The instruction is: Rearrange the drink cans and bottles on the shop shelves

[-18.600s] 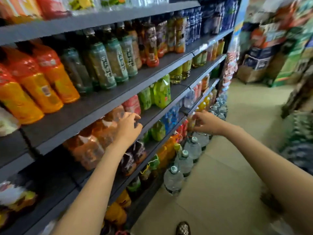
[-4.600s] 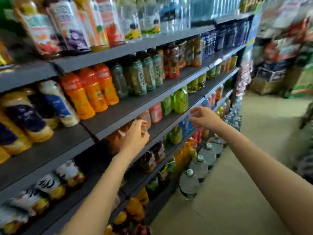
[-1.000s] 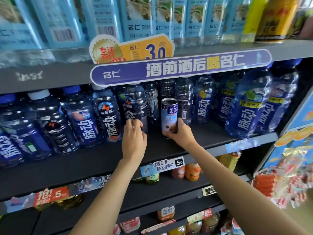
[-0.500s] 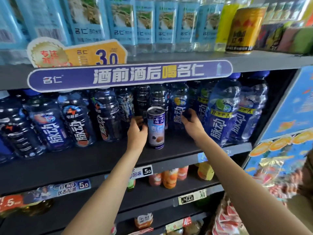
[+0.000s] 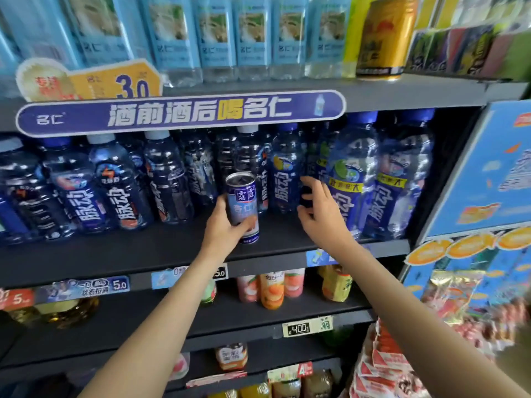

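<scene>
A blue and white drink can (image 5: 242,201) stands upright on the dark shelf (image 5: 115,254) in front of a row of blue sports-drink bottles (image 5: 123,185). My left hand (image 5: 222,229) is wrapped around the can's lower half from the left. My right hand (image 5: 321,215) is open, fingers spread, just right of the can and in front of a blue bottle (image 5: 284,170); it touches nothing that I can make out.
A gold can (image 5: 383,38) and pale blue bottles (image 5: 212,33) stand on the shelf above, behind a purple sign strip (image 5: 178,112). Peach and orange drinks (image 5: 271,288) sit one shelf down. A blue cardboard display (image 5: 485,173) and hanging snack packets (image 5: 382,366) close off the right side.
My right hand let go of the can and moved right to the bottles. My left hand moved from the bottle behind onto the can and closed round it.
</scene>
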